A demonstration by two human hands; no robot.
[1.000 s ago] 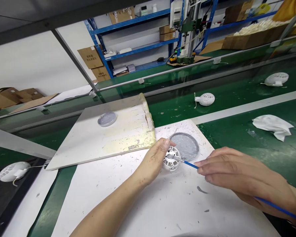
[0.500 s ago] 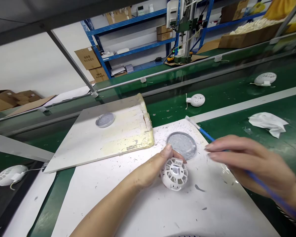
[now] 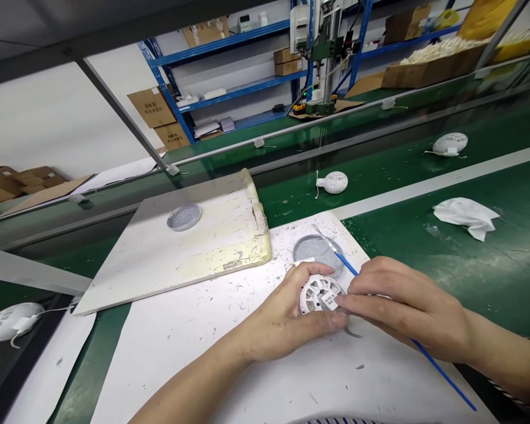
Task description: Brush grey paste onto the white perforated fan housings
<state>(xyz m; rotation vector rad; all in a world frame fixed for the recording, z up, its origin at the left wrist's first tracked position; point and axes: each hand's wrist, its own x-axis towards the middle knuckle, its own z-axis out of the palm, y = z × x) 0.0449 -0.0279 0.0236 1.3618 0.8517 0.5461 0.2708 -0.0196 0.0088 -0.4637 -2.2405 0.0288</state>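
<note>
My fingers hide much of the white vented housing (image 3: pixel 321 294) (its underside too), my left hand (image 3: pixel 287 315) covers the near edge of the grey dish (image 3: pixel 312 247), and my right hand (image 3: pixel 406 309) hides the middle of the blue paintbrush (image 3: pixel 347 263).

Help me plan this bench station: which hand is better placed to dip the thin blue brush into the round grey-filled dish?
Right hand, probably: it holds the brush, whose tip is right by the dish, while the left hand grips the white vented round plastic housing.
</note>
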